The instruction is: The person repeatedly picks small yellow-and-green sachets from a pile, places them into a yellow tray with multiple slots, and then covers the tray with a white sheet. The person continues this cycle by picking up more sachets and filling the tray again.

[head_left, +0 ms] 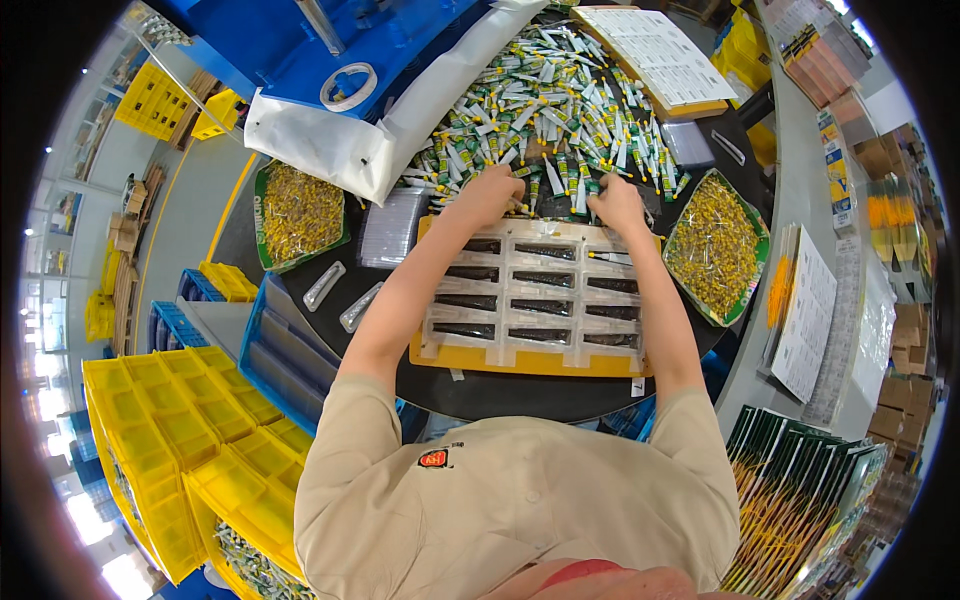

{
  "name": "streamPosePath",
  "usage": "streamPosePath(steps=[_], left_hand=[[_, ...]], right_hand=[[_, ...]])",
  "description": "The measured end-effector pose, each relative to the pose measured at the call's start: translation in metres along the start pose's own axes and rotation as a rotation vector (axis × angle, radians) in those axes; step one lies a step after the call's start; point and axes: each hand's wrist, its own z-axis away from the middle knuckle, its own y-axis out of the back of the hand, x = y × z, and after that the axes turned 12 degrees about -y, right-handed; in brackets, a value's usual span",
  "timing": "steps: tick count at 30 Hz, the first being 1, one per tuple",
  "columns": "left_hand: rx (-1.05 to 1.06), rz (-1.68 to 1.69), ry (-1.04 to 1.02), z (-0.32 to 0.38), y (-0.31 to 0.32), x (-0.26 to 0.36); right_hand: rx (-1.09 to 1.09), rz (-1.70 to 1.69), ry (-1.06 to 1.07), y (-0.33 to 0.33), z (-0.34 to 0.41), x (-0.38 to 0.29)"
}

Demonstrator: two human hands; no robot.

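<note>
A heap of small green-and-white tubes with yellow caps (536, 105) spreads over the black tabletop (495, 390) in front of me. My left hand (489, 196) is at the heap's near edge, its fingers bent down among the tubes. To its right, my right hand (619, 204) reaches into the same edge with curled fingers. Whether either hand grips a tube is hidden. Below my hands lies a yellow-edged fixture (525, 360) with rows of clear plastic blister shells (541, 304). One white tube (611, 257) rests in the upper right cavity; dark base shows through most others.
Boxes of small yellow caps stand left (304, 214) and right (716, 244). Stacked clear plastic covers (390, 225) sit beside the left forearm. A white printed sheet stack (656, 56) is at the back right. Yellow bins (150, 435) and hanging printed cards (795, 480) flank me.
</note>
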Motion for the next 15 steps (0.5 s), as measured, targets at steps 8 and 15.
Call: streamPosePath(steps=[8, 15], left_hand=[[0.564, 0.551, 0.045, 0.099, 0.017, 0.049], [0.373, 0.055, -0.214, 0.151, -0.007, 0.047]], right_hand=[[-0.172, -0.719, 0.211, 0.03, 0.057, -0.015], [-0.141, -0.226, 0.718, 0.02, 0.086, -0.024]])
